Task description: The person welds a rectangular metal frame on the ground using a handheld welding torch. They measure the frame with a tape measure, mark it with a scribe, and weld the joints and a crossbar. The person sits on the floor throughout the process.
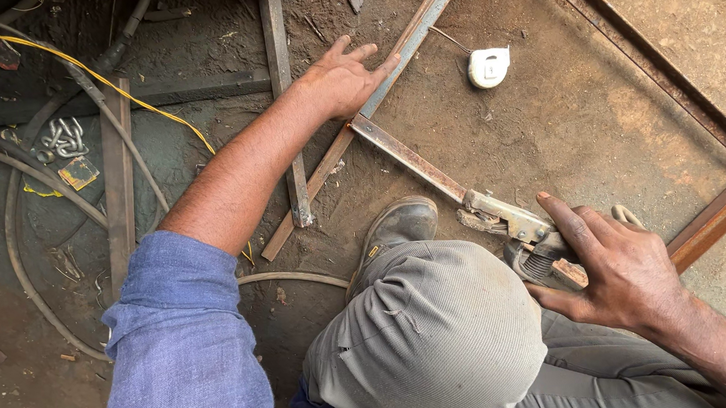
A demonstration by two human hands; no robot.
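Note:
My left hand [342, 79] lies flat with fingers spread on a long rusty angle bar [426, 19] that runs diagonally across the dirt floor. A shorter rusty flat bar [407, 158] meets that long bar just below the hand. My right hand [619, 273] grips a worn metal clamp-like tool [518, 227] at the lower end of the short bar. My bent knee in grey trousers [431, 329] and my boot [400, 223] sit between the two hands.
A white tape measure [488, 66] lies on the floor inside a rusty metal frame [714, 217]. More steel bars [119, 182], hoses [23, 216], a yellow cable [107, 82] and a chain [64, 136] lie at left.

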